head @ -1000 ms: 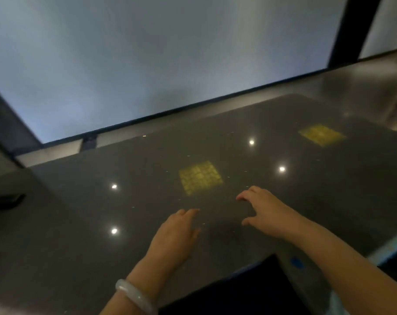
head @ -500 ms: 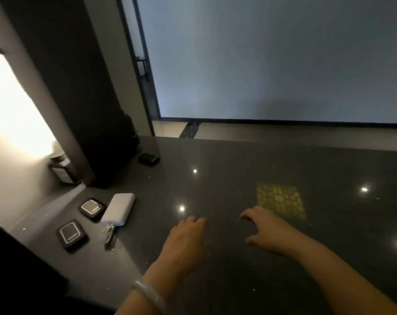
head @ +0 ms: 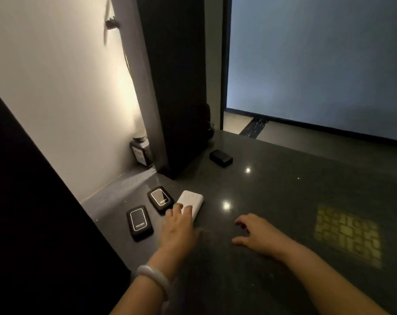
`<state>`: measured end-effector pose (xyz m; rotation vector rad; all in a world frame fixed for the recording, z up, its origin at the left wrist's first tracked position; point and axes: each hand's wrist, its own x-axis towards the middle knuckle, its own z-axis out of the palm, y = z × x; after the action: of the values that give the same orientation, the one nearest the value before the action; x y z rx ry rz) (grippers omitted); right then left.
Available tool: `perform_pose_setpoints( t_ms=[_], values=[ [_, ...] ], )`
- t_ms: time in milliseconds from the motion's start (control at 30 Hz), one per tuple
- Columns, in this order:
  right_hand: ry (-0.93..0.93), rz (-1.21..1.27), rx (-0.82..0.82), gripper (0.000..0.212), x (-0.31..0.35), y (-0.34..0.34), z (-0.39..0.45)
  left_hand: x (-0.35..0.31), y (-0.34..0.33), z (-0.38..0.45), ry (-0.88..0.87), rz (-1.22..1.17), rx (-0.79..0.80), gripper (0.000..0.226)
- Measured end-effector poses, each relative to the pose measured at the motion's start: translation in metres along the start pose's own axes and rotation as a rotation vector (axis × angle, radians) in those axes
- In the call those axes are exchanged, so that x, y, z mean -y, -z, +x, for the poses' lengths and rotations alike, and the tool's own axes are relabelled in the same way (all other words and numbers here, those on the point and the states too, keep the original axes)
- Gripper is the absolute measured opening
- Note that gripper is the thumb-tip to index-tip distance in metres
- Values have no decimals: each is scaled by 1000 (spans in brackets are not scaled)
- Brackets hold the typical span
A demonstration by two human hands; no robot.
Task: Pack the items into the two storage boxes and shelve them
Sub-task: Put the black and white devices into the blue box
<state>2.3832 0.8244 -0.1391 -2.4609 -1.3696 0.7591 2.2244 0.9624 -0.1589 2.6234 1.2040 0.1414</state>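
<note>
Your view has swung left over the last second: a second ago you were looking at bare dark table with only reflections on it, and now the left end of the table fills the frame, with the things to be packed in sight. Your left hand has travelled with the turn and now lies with its fingers straight over the near end of the white power bank, fingertips on top of it; it is not yet curled round it. Your right hand hovers low over the table, well apart from every item, fingers loosely bent and holding nothing.

That puts you at the very start of the packing, as far as I can judge: the first item is only being reached for, and no storage box or shelf shows in this view.

Two black power banks lie just left of the white one, the farther black power bank close beside it and the nearer black power bank a little apart. A small black case sits farther back, near the foot of a tall black panel.

The table is dark polished stone that mirrors ceiling spots and a yellowish grid of light. A lit pale wall stands to the left, with a dark bottle in the corner, and a large grey-blue screen or pane behind.
</note>
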Motion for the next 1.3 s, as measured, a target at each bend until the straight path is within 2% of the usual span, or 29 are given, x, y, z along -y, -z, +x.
perform_pose_setpoints(
  t_ms=[200,333,533,767,933,1033,1133,1300],
  values=[
    [6,7,25,57,1,-3,39,13,-19,25,214,-41,17,94],
    [-1,25,11,59,3,-9,63,20,-32,31,284,-73,26,101],
    [17,66,26,59,14,-25,84,26,-48,25,269,-150,-103,84],
    [13,142,-38,50,28,-39,84,10,-68,-4,255,-291,-185,81],
    [-85,148,-93,44,33,-45,78,3,-78,-27,189,-312,-221,87],
    [-150,175,-99,56,44,-54,76,13,-71,-29,157,-343,-154,93],
    [-232,158,-89,77,60,-64,80,28,-56,-28,132,-393,-93,101],
    [-323,169,-114,111,82,-74,89,60,-29,-22,264,-429,-173,98]
  ],
)
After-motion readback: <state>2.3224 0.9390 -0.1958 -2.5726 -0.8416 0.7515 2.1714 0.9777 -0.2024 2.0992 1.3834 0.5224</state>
